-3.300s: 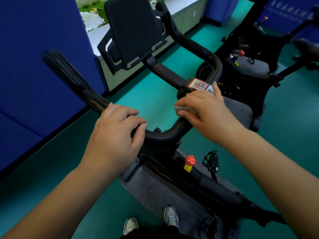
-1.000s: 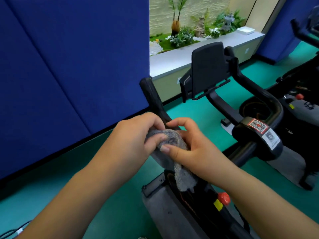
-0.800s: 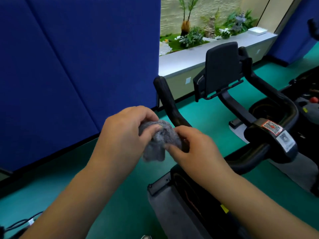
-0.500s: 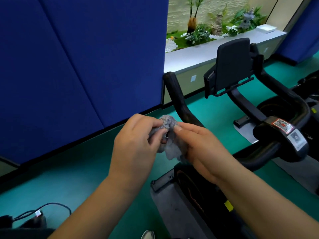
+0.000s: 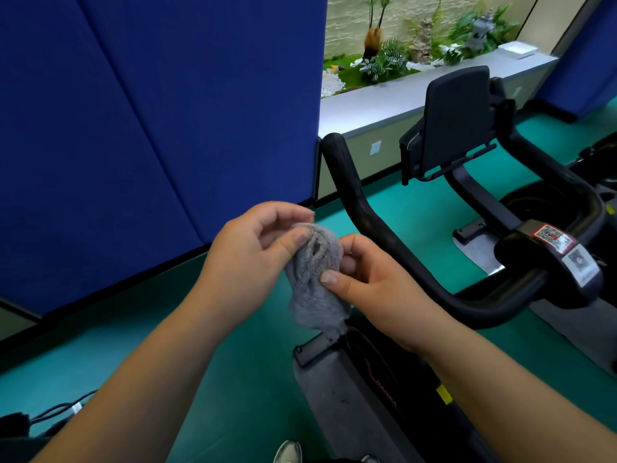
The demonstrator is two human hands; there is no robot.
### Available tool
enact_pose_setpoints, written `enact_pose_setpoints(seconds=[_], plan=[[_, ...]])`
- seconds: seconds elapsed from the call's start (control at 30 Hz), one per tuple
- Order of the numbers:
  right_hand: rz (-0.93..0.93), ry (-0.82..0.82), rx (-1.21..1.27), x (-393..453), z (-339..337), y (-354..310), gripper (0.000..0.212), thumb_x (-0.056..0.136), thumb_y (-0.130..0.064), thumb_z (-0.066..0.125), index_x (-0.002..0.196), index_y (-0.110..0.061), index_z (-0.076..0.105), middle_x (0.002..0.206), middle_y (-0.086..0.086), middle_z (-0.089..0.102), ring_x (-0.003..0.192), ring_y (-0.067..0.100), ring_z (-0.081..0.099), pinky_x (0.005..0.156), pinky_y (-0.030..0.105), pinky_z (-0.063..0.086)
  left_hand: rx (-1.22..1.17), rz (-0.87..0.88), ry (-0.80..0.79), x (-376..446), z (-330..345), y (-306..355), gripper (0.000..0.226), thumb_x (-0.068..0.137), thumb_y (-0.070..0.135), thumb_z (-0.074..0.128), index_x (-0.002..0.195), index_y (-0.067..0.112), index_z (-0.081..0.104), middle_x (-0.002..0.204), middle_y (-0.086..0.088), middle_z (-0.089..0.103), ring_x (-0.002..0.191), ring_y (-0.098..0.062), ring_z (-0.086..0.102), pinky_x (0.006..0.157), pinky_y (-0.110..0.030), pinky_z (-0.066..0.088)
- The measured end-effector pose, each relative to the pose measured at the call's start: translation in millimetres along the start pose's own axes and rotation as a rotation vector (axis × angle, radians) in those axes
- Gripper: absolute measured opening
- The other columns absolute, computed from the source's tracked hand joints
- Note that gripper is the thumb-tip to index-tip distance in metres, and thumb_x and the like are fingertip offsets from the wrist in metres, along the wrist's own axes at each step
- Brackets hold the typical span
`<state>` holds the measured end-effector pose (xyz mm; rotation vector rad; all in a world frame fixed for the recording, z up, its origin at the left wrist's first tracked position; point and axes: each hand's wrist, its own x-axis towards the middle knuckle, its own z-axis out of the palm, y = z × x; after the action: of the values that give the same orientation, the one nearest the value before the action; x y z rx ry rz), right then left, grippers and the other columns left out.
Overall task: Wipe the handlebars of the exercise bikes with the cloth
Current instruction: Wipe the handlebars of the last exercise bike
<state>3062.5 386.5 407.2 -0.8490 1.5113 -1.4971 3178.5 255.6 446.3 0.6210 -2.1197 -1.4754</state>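
A crumpled grey cloth (image 5: 314, 279) hangs in the air between both hands, just left of the bike's black handlebar (image 5: 374, 225). My left hand (image 5: 253, 259) pinches its upper end between thumb and fingers. My right hand (image 5: 370, 285) holds the cloth's right side, thumb pressed on its front and fingers behind it. Neither hand touches the handlebar. The left horn of the bar rises toward the blue wall; its right side curves past a centre clamp with QR stickers (image 5: 554, 242). A black tablet holder (image 5: 454, 118) stands above the bar.
A blue padded partition (image 5: 150, 111) fills the left. Behind the bike runs a grey ledge (image 5: 384, 101) with plants. The bike's grey body (image 5: 350, 406) lies below my arms on the green floor (image 5: 240, 362). Cables lie at the lower left (image 5: 56, 412).
Earlier my right hand wiped the bar's centre while the left gripped the bar. Both hands have since come off it and hold the cloth in the air, shifting their grip on it over the last second.
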Motion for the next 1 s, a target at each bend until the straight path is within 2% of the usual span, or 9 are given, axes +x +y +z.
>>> enact_pose_setpoints(seconds=[0.1, 0.17, 0.3, 0.47, 0.57, 0.67, 0.73, 0.83, 1.0], plan=[[-0.037, 0.137, -0.158, 2.3, 0.8, 4.7, 0.030, 0.082, -0.004, 0.071, 0.101, -0.006, 0.047, 0.093, 0.017, 0.063, 0.088, 0.041, 0.061, 0.081, 0.048, 0.054, 0.007, -0.149, -0.142, 0.9, -1.4, -8.6, 0.049, 0.073, 0.041, 0.065, 0.116, 0.020, 0.062, 0.106, 0.005, 0.070, 0.090, -0.003, 0.068, 0.076, -0.025, 0.057], [-0.033, 0.174, -0.239, 3.4, 3.0, 7.5, 0.040, 0.077, -0.014, 0.079, 0.104, -0.018, 0.050, 0.099, 0.017, 0.065, 0.093, 0.039, 0.062, 0.082, 0.053, 0.054, 0.001, -0.147, -0.215, -0.9, -0.7, -7.8, 0.042, 0.070, 0.032, 0.073, 0.110, 0.021, 0.065, 0.099, 0.003, 0.073, 0.088, -0.007, 0.069, 0.078, -0.025, 0.057], [0.054, 0.172, -0.328, 5.1, 6.3, 17.5, 0.053, 0.062, -0.053, 0.076, 0.105, -0.026, 0.061, 0.099, 0.009, 0.070, 0.094, 0.029, 0.067, 0.083, 0.051, 0.054, 0.018, -0.122, -0.128, -0.4, -0.6, -10.0, 0.030, 0.075, 0.017, 0.077, 0.103, 0.025, 0.068, 0.086, 0.009, 0.074, 0.079, -0.007, 0.070, 0.072, -0.019, 0.055], [0.052, 0.175, -0.242, 5.8, 10.7, 15.9, 0.015, 0.084, -0.019, 0.072, 0.093, -0.013, 0.063, 0.082, 0.009, 0.068, 0.079, 0.027, 0.067, 0.075, 0.051, 0.057, -0.204, -0.192, 0.007, -1.1, 7.2, -17.7, 0.043, 0.081, 0.014, 0.072, 0.119, 0.025, 0.057, 0.092, 0.004, 0.074, 0.084, -0.008, 0.070, 0.067, -0.016, 0.052], [0.016, 0.237, -0.336, 5.6, 12.6, 5.8, 0.015, 0.081, -0.020, 0.075, 0.087, -0.012, 0.063, 0.079, 0.013, 0.067, 0.075, 0.027, 0.067, 0.067, 0.044, 0.059, -0.300, -0.187, 0.039, -3.5, 20.5, -17.5, 0.038, 0.081, 0.009, 0.071, 0.116, 0.019, 0.060, 0.099, 0.004, 0.072, 0.086, -0.010, 0.070, 0.069, -0.021, 0.055], [-0.042, 0.233, -0.481, 2.7, 4.9, -12.3, 0.013, 0.077, -0.026, 0.076, 0.086, -0.023, 0.066, 0.077, -0.006, 0.068, 0.070, 0.001, 0.064, 0.058, 0.019, 0.054, -0.352, -0.164, 0.136, 3.8, 28.4, -22.2, 0.028, 0.084, 0.008, 0.069, 0.108, 0.022, 0.065, 0.098, 0.005, 0.073, 0.089, -0.009, 0.070, 0.073, -0.023, 0.056], [-0.110, 0.340, -0.594, 2.7, -8.1, -25.4, 0.019, 0.075, -0.032, 0.074, 0.092, -0.028, 0.068, 0.086, -0.013, 0.066, 0.077, -0.003, 0.062, 0.064, 0.015, 0.053, -0.405, -0.172, 0.192, 15.9, 34.5, -31.5, 0.026, 0.085, 0.008, 0.068, 0.104, 0.025, 0.066, 0.098, 0.004, 0.073, 0.092, -0.010, 0.069, 0.074, -0.023, 0.055], [-0.210, 0.525, -0.719, 10.9, -32.7, -37.8, 0.025, 0.082, -0.021, 0.072, 0.095, -0.041, 0.064, 0.096, -0.016, 0.061, 0.088, 0.001, 0.060, 0.071, 0.013, 0.049, -0.412, -0.207, 0.255, 37.1, 53.8, -48.1, 0.027, 0.083, 0.012, 0.071, 0.106, 0.025, 0.065, 0.102, 0.003, 0.071, 0.094, -0.014, 0.068, 0.076, -0.028, 0.055], [0.028, 0.458, -0.743, 31.7, -59.0, -32.6, 0.038, 0.086, -0.017, 0.070, 0.119, -0.032, 0.063, 0.109, -0.010, 0.065, 0.089, 0.002, 0.063, 0.078, 0.010, 0.048, -0.519, -0.206, 0.351, 57.7, 104.1, -50.4, 0.031, 0.083, 0.013, 0.071, 0.108, 0.028, 0.063, 0.101, 0.008, 0.070, 0.093, -0.007, 0.067, 0.086, -0.027, 0.053]])
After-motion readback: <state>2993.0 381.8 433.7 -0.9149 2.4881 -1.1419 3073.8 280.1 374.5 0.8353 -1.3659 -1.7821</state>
